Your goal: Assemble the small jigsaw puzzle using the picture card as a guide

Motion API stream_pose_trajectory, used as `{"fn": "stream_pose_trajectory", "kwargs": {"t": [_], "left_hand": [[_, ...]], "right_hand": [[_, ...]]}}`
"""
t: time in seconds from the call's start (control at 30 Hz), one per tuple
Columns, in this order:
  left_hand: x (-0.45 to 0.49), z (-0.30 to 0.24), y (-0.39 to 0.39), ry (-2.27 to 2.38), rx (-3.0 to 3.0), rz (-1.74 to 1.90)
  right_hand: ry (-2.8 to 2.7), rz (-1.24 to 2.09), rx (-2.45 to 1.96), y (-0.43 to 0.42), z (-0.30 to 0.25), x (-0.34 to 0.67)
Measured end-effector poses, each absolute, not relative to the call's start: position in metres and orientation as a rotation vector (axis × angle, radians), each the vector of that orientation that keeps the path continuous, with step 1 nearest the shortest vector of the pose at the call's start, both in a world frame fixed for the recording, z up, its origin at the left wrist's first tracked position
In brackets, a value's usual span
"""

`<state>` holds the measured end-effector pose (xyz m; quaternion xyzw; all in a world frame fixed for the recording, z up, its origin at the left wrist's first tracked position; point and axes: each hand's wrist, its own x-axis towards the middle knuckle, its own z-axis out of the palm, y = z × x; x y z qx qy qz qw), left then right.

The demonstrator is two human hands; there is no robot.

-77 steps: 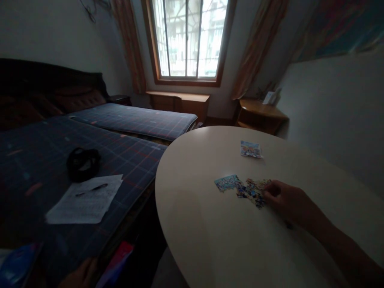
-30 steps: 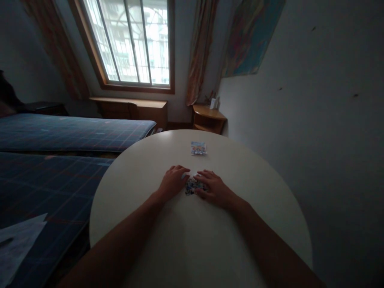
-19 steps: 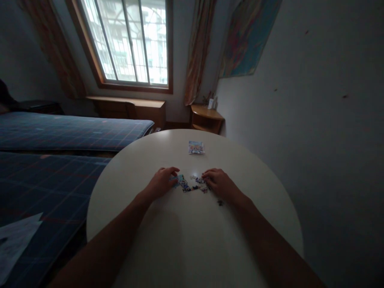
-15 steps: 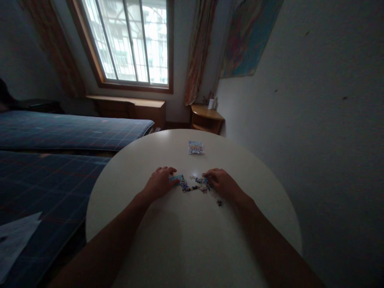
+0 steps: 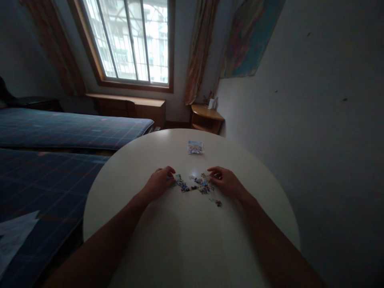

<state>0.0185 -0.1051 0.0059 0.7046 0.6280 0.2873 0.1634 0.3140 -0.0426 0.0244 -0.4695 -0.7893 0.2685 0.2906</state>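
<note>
Small multicoloured jigsaw pieces [image 5: 185,186] lie in a bent, partly joined strip on the round white table [image 5: 180,232]. My left hand [image 5: 162,182] rests at the strip's left end, thumb and fingers closed around its light-blue edge pieces, covering much of them. On the other side, my right hand [image 5: 225,181] has its fingers curled inward at a loose heap of pieces [image 5: 205,186]. Its fingertips touch the heap's right edge, and anything between them is too small to make out. A few dark pieces [image 5: 218,203] lie apart, below the right hand.
Beyond the hands lies a small square picture packet [image 5: 195,147]. Two plaid mattresses [image 5: 54,176] are left of the table, with paper sheets [image 5: 15,236] on the nearer one. A wall [image 5: 324,152] rises at right; a small wooden corner shelf [image 5: 207,114] stands behind.
My left fingers now cover more of the light-blue pieces. My right hand has drawn slightly right, uncovering more of the heap. The view has shifted a little.
</note>
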Motion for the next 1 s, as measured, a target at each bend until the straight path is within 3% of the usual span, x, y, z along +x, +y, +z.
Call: {"fn": "stream_pose_trajectory", "kwargs": {"t": [0.2, 0.63, 0.73, 0.87, 1.0], "left_hand": [[0.018, 0.011, -0.104, 1.776, 1.881, 0.943], [0.028, 0.019, -0.1, 1.504, 1.557, 1.353], [0.04, 0.018, -0.104, 1.399, 1.537, 1.376], [0.054, 0.015, -0.107, 1.234, 1.491, 1.355], [0.06, 0.011, -0.108, 1.108, 1.471, 1.294]], "right_hand": [[-1.99, 0.726, -1.303, -0.037, 0.023, 0.322], [-2.328, 0.423, -1.284, -0.051, 0.026, 0.316], [-2.188, 0.614, -1.18, -0.066, 0.031, 0.293], [-1.964, 1.131, -0.962, -0.086, 0.034, 0.261], [-1.763, 1.229, -0.977, -0.089, 0.031, 0.251]]}}
